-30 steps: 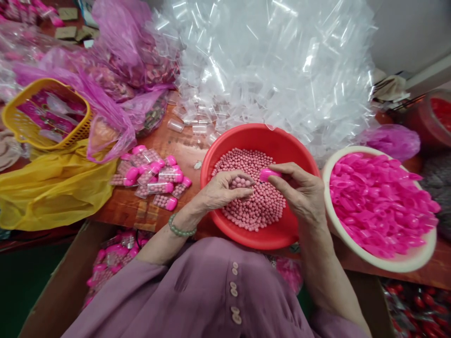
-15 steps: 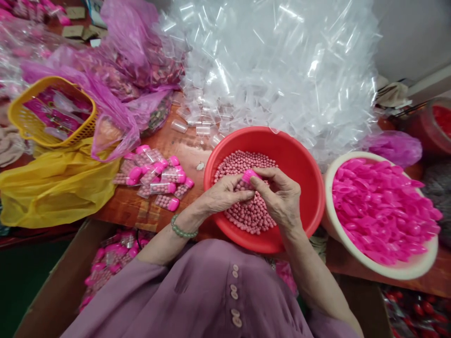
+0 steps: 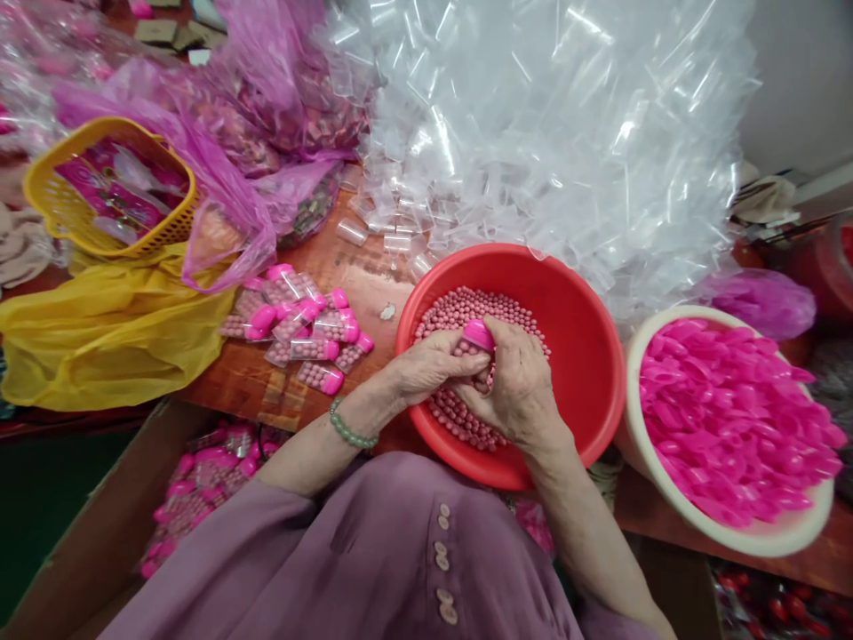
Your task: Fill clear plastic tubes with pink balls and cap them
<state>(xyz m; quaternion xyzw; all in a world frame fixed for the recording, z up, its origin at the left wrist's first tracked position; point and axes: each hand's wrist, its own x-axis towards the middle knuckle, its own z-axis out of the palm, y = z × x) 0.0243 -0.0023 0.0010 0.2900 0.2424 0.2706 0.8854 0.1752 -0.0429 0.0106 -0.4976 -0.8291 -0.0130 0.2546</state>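
Over the red basin (image 3: 586, 356), both hands are closed around a small clear plastic bottle with a pink cap (image 3: 478, 334). Pink beads show through its wall just below the cap. My left hand (image 3: 430, 364) pinches the bottle from the left. My right hand (image 3: 523, 382) wraps it from the right, fingers against the cap; its lower part is hidden by the fingers. Beneath the hands, loose pink beads (image 3: 459, 307) cover the left part of the basin. Several filled, capped bottles (image 3: 313, 348) lie in a heap on the table to the left.
Clear empty tubes (image 3: 533, 133) are piled high behind the basin. To the right, a cream tub (image 3: 636, 391) holds bright pink plastic pieces (image 3: 733, 418). At left are a yellow basket (image 3: 50, 209), a yellow bag (image 3: 113, 329) and pink plastic bags (image 3: 233, 213). More filled bottles (image 3: 200, 480) lie below the table edge.
My right hand has shifted its grip lower around the bottle, with fingers beside the cap, and more of the cap shows. The whole view has shifted slightly.
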